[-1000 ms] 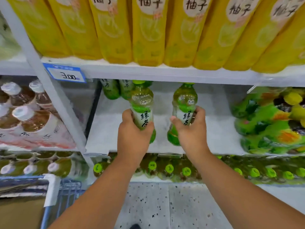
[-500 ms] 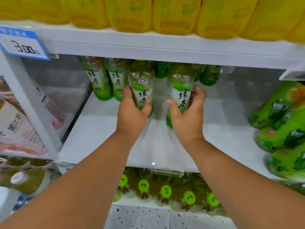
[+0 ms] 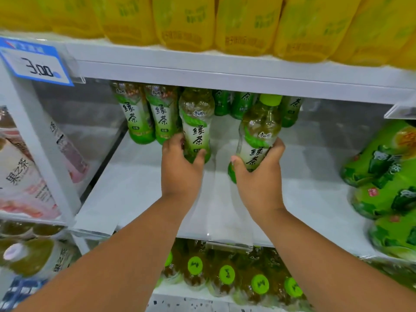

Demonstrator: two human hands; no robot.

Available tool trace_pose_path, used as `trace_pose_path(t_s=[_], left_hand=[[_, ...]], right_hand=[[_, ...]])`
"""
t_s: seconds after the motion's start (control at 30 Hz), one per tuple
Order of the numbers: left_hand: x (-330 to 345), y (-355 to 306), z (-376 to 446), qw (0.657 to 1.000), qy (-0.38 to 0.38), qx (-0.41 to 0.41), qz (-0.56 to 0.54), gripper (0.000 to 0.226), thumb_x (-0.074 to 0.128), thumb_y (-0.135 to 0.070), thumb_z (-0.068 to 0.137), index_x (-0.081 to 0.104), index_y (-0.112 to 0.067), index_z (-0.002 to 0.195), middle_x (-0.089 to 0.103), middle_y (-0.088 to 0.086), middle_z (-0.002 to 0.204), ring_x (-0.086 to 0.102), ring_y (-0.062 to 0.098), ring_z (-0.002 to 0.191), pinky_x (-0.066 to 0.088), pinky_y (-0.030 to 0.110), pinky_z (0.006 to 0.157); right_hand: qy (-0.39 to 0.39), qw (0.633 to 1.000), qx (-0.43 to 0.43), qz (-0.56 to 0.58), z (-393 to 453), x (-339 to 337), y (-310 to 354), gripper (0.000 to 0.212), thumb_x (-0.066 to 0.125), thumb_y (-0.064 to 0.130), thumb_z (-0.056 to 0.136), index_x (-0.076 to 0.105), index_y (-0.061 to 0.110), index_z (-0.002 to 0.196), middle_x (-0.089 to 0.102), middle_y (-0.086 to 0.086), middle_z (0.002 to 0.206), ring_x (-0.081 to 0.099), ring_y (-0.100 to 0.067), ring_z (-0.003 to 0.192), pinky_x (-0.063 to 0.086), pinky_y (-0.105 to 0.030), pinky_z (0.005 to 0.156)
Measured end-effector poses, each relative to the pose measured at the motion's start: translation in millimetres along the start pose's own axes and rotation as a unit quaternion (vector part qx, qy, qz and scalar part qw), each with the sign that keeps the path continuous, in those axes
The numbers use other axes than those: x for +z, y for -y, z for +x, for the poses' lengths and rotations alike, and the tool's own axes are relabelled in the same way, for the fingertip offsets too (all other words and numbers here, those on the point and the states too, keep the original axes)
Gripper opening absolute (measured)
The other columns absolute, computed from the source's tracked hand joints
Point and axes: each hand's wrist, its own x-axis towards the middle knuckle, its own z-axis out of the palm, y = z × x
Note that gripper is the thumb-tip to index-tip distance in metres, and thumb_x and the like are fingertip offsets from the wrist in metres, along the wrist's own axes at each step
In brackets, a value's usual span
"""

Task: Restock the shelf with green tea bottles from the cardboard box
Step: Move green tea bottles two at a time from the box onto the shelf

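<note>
White shelf (image 3: pixel 315 188): holds the drinks; lots of room is left for more.
Green tea row (image 3: pixel 148 118): stands at the back, so new ones go in front.
Left hand (image 3: pixel 180 170): grips a green tea bottle (image 3: pixel 197 127) standing upright beside the row.
Right hand (image 3: pixel 258 176): grips a tilted bottle (image 3: pixel 258 136), label "绿茶".
Price tag (image 3: pixel 37 64): says 3.00.

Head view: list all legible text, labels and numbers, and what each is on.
"3.00": blue-edged price tag on the upper shelf rail.
"绿茶": label of the green tea bottle in the left hand.
"绿茶": label of the bottle in the right hand.
"绿茶": two shelved bottles at back left.
"果之茶": pink-labelled bottles at far left.
Brand marks on bottle necks, yellow bottle print, green caps below: too blurred.
</note>
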Motion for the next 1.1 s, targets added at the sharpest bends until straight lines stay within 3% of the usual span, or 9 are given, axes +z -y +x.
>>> trace_pose_path(t_s=[0.1, 0.23, 0.47, 0.63, 1.0, 1.1], left_hand=[[1.3, 3.0, 1.5, 1.000, -0.001, 0.001, -0.008, 0.052, 0.077, -0.024, 0.087, 0.055, -0.019, 0.134, 0.052, -0.003, 0.125, 0.061, 0.014, 0.109, 0.056, 0.043, 0.097], [3.5, 9.6, 7.0, 1.000, 0.002, 0.018, -0.006, 0.051, 0.076, -0.024, 0.088, 0.056, -0.022, 0.135, 0.054, -0.003, 0.127, 0.061, 0.016, 0.112, 0.055, 0.043, 0.098], [13.2, 5.0, 22.2, 0.997, -0.010, 0.013, 0.075, 0.043, 0.072, -0.025, 0.089, 0.059, -0.013, 0.129, 0.060, 0.009, 0.124, 0.058, 0.027, 0.111, 0.051, 0.042, 0.094], [13.4, -1.7, 40.2, 0.990, 0.010, 0.009, 0.137, 0.034, 0.070, -0.027, 0.088, 0.059, -0.008, 0.114, 0.063, 0.012, 0.113, 0.061, 0.032, 0.103, 0.053, 0.043, 0.084], [14.0, -9.0, 53.5, 0.986, 0.026, -0.033, 0.160, 0.036, 0.067, -0.027, 0.092, 0.059, -0.012, 0.123, 0.067, 0.010, 0.122, 0.063, 0.034, 0.112, 0.054, 0.044, 0.091], [14.9, -11.4, 55.2, 0.988, 0.021, -0.062, 0.140, 0.038, 0.068, -0.026, 0.091, 0.061, -0.016, 0.127, 0.069, 0.008, 0.122, 0.065, 0.033, 0.112, 0.053, 0.038, 0.093]], right_hand=[[0.032, 0.999, 0.020, -0.030, -9.0, -2.4, -6.9, 0.070, 0.074, 0.010, 0.088, 0.034, 0.030, 0.142, 0.060, 0.009, 0.123, 0.062, 0.003, 0.107, 0.052, -0.009, 0.083], [0.020, 0.997, 0.022, -0.073, -1.4, 6.0, -10.5, 0.068, 0.077, 0.017, 0.087, 0.039, 0.031, 0.142, 0.061, 0.007, 0.125, 0.062, -0.007, 0.112, 0.053, -0.025, 0.093], [0.042, 0.995, 0.032, -0.085, 42.5, 38.1, -4.1, 0.053, 0.077, 0.016, 0.085, 0.048, 0.026, 0.128, 0.065, 0.004, 0.116, 0.064, -0.016, 0.103, 0.054, -0.032, 0.089], [0.054, 0.992, 0.051, -0.103, 58.5, 42.1, -0.3, 0.049, 0.075, 0.015, 0.087, 0.047, 0.023, 0.127, 0.060, 0.009, 0.108, 0.056, -0.011, 0.095, 0.043, -0.025, 0.082], [0.079, 0.983, 0.081, -0.147, 81.8, 54.1, 4.2, 0.049, 0.076, 0.022, 0.087, 0.047, 0.021, 0.126, 0.065, 0.001, 0.123, 0.062, -0.022, 0.114, 0.044, -0.026, 0.086], [0.082, 0.982, 0.085, -0.147, 84.9, 55.5, 4.2, 0.049, 0.076, 0.023, 0.087, 0.048, 0.021, 0.127, 0.065, 0.001, 0.123, 0.062, -0.022, 0.115, 0.045, -0.028, 0.089]])
